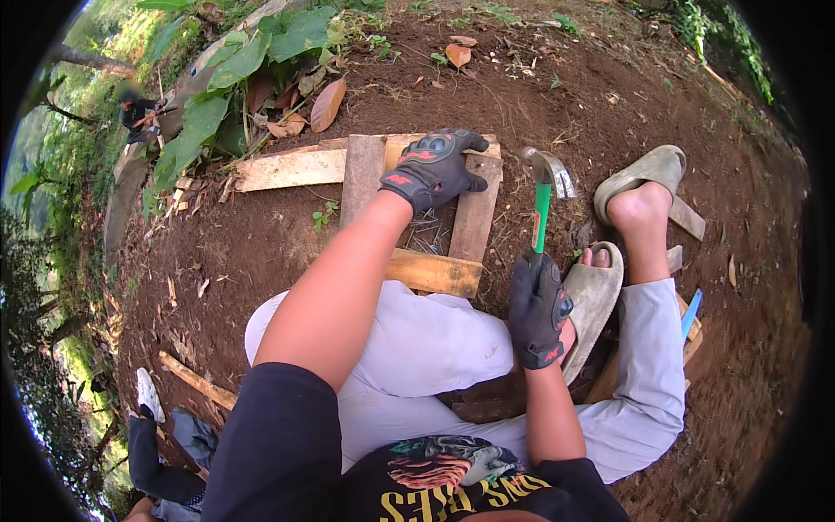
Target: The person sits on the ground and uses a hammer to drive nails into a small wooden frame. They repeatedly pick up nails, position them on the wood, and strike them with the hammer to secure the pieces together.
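Observation:
My right hand (538, 304), in a black glove, is wrapped round the handle of a claw hammer (542, 209) with a green shaft. Its metal head points away from me, just right of a frame of rough wooden boards (474, 213) on the soil. Over the frame's far right corner lies my left hand (432, 167), gloved too, gripping the wood with thumb and fingers round the corner. Whether a nail sits between those fingertips I cannot make out. Several loose nails (426, 233) lie on the ground inside the frame.
A pale board (291, 170) reaches left from the frame. My sandalled feet (591, 300) are at the right, near a blue-edged tool (691, 313) and wood offcuts. Another person (178, 444) is at lower left, one more (139, 113) at far left. Large leaves (243, 65) grow behind.

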`<state>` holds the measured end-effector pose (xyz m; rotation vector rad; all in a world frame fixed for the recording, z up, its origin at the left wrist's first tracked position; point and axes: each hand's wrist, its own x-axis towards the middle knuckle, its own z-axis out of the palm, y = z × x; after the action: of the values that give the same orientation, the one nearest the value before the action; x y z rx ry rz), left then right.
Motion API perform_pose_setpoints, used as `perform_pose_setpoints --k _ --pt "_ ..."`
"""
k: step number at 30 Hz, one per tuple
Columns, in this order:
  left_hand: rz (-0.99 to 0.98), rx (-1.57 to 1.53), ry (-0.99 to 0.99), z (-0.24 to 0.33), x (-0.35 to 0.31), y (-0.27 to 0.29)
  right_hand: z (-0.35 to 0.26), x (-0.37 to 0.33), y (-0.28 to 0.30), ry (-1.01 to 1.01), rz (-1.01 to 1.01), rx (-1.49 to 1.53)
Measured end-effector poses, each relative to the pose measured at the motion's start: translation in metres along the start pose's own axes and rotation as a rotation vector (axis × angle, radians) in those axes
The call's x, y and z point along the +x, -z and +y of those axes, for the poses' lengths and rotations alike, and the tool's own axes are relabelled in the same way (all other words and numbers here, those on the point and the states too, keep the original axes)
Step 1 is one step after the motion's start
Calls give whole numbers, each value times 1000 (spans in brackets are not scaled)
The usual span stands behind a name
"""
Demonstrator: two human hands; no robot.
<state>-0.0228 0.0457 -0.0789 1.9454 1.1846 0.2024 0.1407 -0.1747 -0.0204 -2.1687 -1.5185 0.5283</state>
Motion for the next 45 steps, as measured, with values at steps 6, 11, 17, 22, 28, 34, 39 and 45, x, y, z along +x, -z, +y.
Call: perform_pose_setpoints --k 6,11,17,22,28,34,39,45 --pt "122 350 342 25 -47 87 21 9 -4 -105 -74 34" --pt "-376 441 689 0 -70 101 24 9 -16 -103 13 125" --pt "-233 442 814 -31 -51 48 22 10 -11 -179 -96 169" --pt "-203 394 714 -19 -48 63 28 11 -12 -139 -89 97" --pt "-161 287 663 -28 -32 60 20 14 -7 -232 -143 153" --pt "-139 267 689 -22 -20 61 28 12 -10 -186 -63 189" --pt "-128 299 643 -38 -20 70 21 15 -8 -229 -105 191" --pt "-64 295 588 -31 -14 75 24 15 -4 -229 -123 180"
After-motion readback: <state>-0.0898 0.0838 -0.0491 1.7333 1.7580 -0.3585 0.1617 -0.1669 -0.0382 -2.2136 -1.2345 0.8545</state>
